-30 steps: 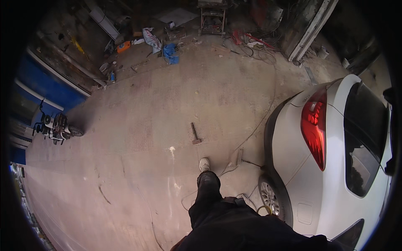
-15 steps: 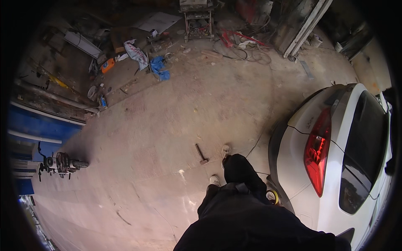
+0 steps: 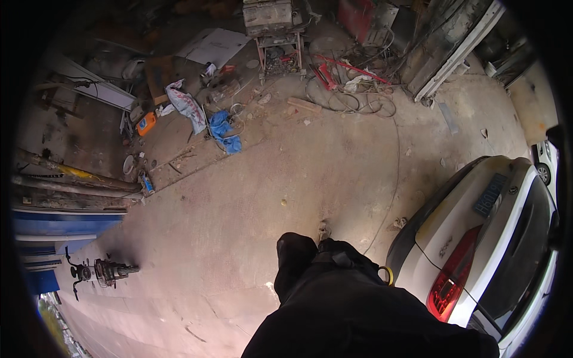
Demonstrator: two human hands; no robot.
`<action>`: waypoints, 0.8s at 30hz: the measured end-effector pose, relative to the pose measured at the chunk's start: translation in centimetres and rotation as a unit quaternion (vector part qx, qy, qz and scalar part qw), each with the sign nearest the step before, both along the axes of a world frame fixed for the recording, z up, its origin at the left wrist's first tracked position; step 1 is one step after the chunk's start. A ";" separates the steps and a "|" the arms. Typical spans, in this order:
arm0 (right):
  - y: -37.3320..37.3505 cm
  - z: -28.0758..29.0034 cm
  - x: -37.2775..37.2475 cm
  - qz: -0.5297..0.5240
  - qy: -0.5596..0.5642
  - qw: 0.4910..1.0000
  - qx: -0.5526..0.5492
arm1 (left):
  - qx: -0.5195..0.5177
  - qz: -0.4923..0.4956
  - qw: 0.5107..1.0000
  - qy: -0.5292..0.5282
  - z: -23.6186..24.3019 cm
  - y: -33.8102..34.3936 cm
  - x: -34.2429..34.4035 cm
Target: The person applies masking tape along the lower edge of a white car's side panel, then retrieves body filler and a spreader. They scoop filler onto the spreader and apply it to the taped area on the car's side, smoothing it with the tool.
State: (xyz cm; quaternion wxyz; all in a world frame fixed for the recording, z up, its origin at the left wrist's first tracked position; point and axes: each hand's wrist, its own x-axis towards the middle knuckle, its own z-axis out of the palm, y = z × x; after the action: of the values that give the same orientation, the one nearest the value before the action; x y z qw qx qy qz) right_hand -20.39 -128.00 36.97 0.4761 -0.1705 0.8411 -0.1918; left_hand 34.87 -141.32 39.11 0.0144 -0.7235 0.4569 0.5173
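Observation:
Neither of my hands shows; my dark-clothed body and legs (image 3: pixel 358 304) fill the lower middle. A yellow ring, like a roll of tape (image 3: pixel 388 275), sticks out at my right side, close to the car. What holds it is hidden behind my dark clothing. To my right stands a white car (image 3: pixel 447 238) with a red tail light (image 3: pixel 452 277) and a dark rear window. A thin dark cable runs across its bodywork. One of my shoes (image 3: pixel 324 230) shows ahead of my knees on the concrete floor.
A motorbike (image 3: pixel 107 271) stands at the left by blue panels. Far ahead lie a blue cloth (image 3: pixel 224 131), an orange container (image 3: pixel 145 124), a white sack (image 3: pixel 186 106) and tangled hoses (image 3: pixel 358 104). A grimy wheeled stand (image 3: pixel 277 51) and a pillar (image 3: pixel 459 53) rise behind.
My view has shifted forward, showing more of the car's rear and the clutter ahead. One leg has stepped forward. The hammer on the floor near my feet is out of sight.

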 end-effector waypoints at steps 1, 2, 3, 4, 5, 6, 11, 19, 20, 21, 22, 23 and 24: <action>-2.7 0.5 -0.6 -0.002 -0.001 1.000 -0.006 | 0.001 0.006 1.000 0.001 0.4 -2.1 -0.5; -5.0 0.7 -1.2 -0.004 -0.001 1.000 -0.009 | 0.004 0.012 1.000 0.002 0.3 -3.8 -0.8; -7.2 0.8 -1.7 -0.007 0.000 1.000 -0.010 | 0.009 0.018 1.000 0.003 0.1 -5.6 -1.2; -9.3 0.9 -2.0 -0.010 -0.002 1.000 -0.011 | 0.016 0.023 1.000 0.004 0.0 -7.4 -1.6; -11.1 0.8 -2.1 -0.013 -0.002 1.000 -0.009 | 0.027 0.025 0.999 0.005 -0.4 -9.0 -1.8; -12.6 0.7 -2.1 -0.020 -0.003 1.000 -0.005 | 0.040 0.025 0.999 0.005 -0.7 -10.8 -1.8; -18.5 1.4 0.8 -0.071 -0.015 0.997 0.038 | 0.140 -0.017 0.990 0.003 -1.8 -20.3 -0.1; -34.7 5.7 -0.3 -0.187 0.000 0.982 -0.025 | 0.307 -0.263 0.877 0.259 1.3 -49.7 3.8; -37.3 6.2 -1.6 -0.210 0.012 0.976 -0.048 | 0.304 -0.487 0.798 0.183 0.1 -55.9 1.4; -40.7 5.8 -3.4 -0.224 0.039 0.971 -0.074 | 0.216 -0.550 0.803 0.074 0.8 -62.2 1.0; -44.1 5.4 -5.6 -0.239 0.060 0.964 -0.103 | 0.126 -0.629 0.753 -0.143 0.8 -67.2 -0.9; -47.7 5.0 -8.1 -0.207 0.107 0.967 -0.104 | 0.048 -0.605 0.743 -0.283 1.2 -71.5 -3.1; -51.5 4.1 -10.9 -0.183 0.140 0.968 -0.104 | -0.027 -0.597 0.725 -0.343 1.3 -76.2 -5.3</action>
State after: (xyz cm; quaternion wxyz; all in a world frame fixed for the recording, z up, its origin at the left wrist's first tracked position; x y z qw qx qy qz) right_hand -31.25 -179.50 41.06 0.2901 -0.0875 0.8916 -0.3364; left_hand 29.55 -217.47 40.38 0.4562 -0.4296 0.7722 0.1052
